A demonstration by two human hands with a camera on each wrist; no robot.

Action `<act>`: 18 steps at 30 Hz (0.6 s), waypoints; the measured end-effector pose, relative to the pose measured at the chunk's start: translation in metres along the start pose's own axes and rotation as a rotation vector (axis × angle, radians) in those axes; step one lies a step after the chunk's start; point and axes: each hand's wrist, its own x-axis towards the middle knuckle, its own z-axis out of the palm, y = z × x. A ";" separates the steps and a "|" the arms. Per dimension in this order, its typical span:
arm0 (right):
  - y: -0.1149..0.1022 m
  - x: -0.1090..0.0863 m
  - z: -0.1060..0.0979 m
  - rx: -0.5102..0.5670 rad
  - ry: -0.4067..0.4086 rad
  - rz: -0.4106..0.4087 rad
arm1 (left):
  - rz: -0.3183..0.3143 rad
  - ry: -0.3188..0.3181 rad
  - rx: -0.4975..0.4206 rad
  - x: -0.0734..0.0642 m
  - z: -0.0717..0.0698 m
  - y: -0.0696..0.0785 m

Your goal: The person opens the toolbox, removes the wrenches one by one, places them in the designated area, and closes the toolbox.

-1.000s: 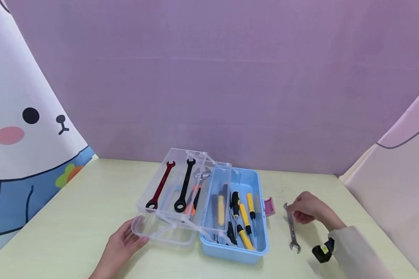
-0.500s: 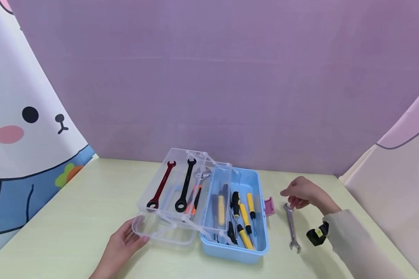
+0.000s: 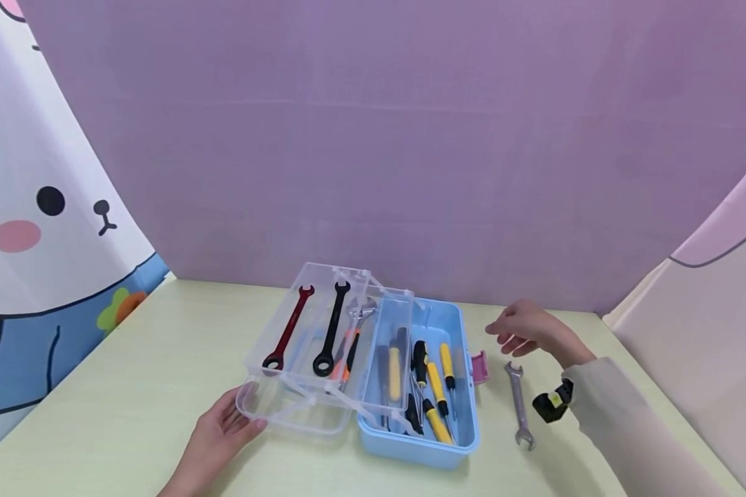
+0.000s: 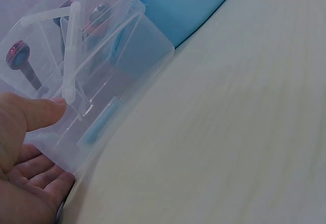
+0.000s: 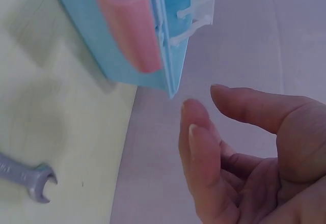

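Clear plastic lid with rounded corners [image 3: 261, 404]: sits left of the light-blue plastic toolbox [image 3: 419, 452], under the fold-out section. Left hand [image 3: 214, 438] is clamped on its outer near corner, thumb on the near side, fingers behind. Main risk imo: a sharp lift there jolts the whole stack, since it all looks linked. Translucent white plastic link arms [image 4: 71, 51] end right by the thumb, so a nip is possible if they fold

Upper clear plastic tray [image 3: 311, 331] overhangs left of the toolbox, carrying a long red metal wrench [image 3: 290, 324] and a long black metal wrench [image 3: 331, 331]. Both look loose; any tilt could slide them, and that weight out left could pull the toolbox over

Silver metal wrench [image 3: 519, 404] lies flat right of the toolbox. Right hand [image 3: 531, 328] hovers near its far end, thumb and fingers apart, nothing in them. The black boxy wrist camera [image 3: 553, 402] could clip the wrench if the arm drops; a leftward reach could snag the pink plastic latch [image 3: 480, 367] on the toolbox's right wall

Yellow-and-black screwdrivers [image 3: 437, 422] lie jumbled inside the toolbox; one riding up could jam the trays on folding. Orange-and-black-handled adjustable wrench [image 3: 351, 352] shows through the plastic, can't tell which level it's on
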 end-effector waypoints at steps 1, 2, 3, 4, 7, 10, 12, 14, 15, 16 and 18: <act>-0.003 0.000 0.000 0.003 -0.002 -0.003 | 0.009 0.004 -0.003 0.000 0.000 0.000; -0.006 0.001 0.001 0.008 -0.004 -0.007 | 0.017 0.010 -0.002 0.000 0.000 0.001; -0.008 0.002 0.001 0.011 -0.006 -0.011 | 0.025 0.017 -0.004 -0.001 0.000 0.001; -0.011 0.003 0.002 0.015 -0.007 -0.014 | 0.035 0.023 -0.004 -0.002 0.000 0.002; -0.020 0.005 0.005 0.026 -0.001 -0.016 | 0.055 0.033 0.003 -0.002 0.000 0.001; -0.028 0.007 0.008 0.034 0.016 -0.020 | 0.052 0.027 0.010 -0.002 0.001 0.000; -0.033 0.008 0.011 0.043 0.024 -0.030 | 0.046 0.025 0.014 -0.002 0.001 0.000; -0.037 0.009 0.012 0.053 0.028 -0.035 | 0.046 0.024 0.012 -0.002 0.001 0.001; -0.039 0.009 0.013 0.055 0.028 -0.039 | 0.049 0.025 0.010 -0.003 0.001 0.002; -0.041 0.010 0.014 0.059 0.025 -0.041 | 0.053 0.025 0.012 -0.002 0.001 0.001; -0.045 0.010 0.015 0.067 0.017 -0.045 | 0.052 0.029 0.009 -0.002 0.000 0.002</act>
